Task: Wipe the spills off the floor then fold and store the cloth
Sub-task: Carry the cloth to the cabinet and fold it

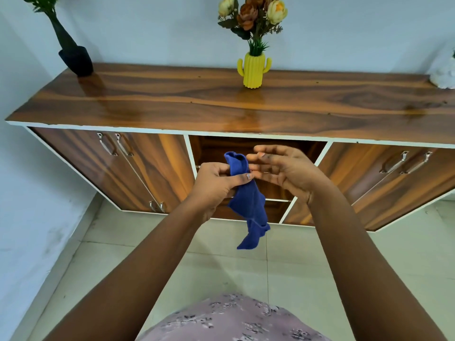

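A blue cloth (248, 205) hangs bunched and loose in front of me, over the pale tiled floor (320, 267). My left hand (216, 183) pinches its upper end between thumb and fingers. Just to the right, my right hand (285, 171) is held with fingers spread; its fingertips are close to the cloth's top edge and hold nothing. No spill is visible on the tiles in view.
A wooden sideboard (221, 104) stands against the wall ahead, with open shelves (256, 148) in the middle and closed doors on both sides. On top stand a yellow cactus vase (253, 70) with flowers, a black plant pot (76, 60) and a white object (443, 75).
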